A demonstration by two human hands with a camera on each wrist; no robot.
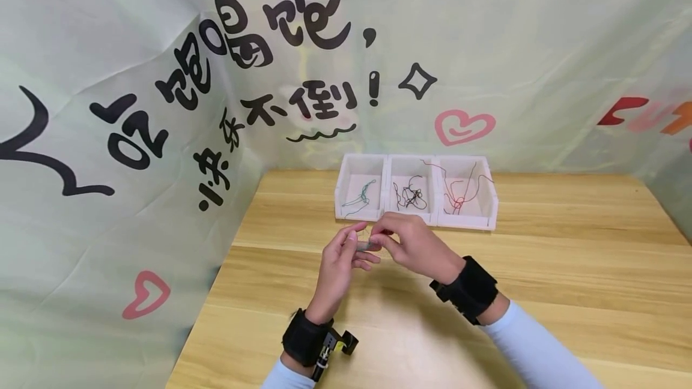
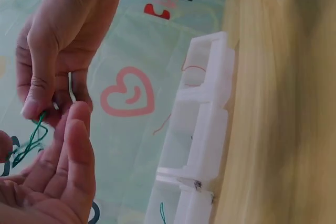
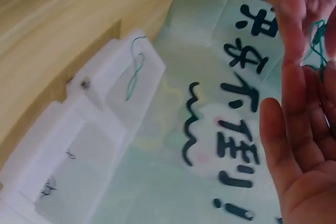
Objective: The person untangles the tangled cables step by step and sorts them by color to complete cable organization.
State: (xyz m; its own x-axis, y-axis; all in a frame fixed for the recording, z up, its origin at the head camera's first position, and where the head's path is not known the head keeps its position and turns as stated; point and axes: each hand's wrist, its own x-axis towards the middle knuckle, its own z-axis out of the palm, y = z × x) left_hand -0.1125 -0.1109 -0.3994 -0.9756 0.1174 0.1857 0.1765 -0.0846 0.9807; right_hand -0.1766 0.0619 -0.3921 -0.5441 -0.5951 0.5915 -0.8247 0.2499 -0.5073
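A tangled green string [image 2: 34, 136] stretches between the two hands over the table, just in front of the white bins. My right hand [image 1: 412, 244] pinches one end of it between thumb and forefinger, as the left wrist view shows. At the other end, the string meets the thumb of my left hand [image 1: 336, 264], which holds it with the other fingers stretched out. In the right wrist view, the green string [image 3: 317, 34] shows between the hands, partly hidden behind fingers.
Three joined white bins stand at the back of the wooden table [image 1: 584, 245]. Green string [image 1: 363, 196] lies in the left bin, black string [image 1: 413, 197] in the middle one, red string [image 1: 458, 202] in the right one. A printed cloth [image 1: 540, 65] hangs behind and at the left.
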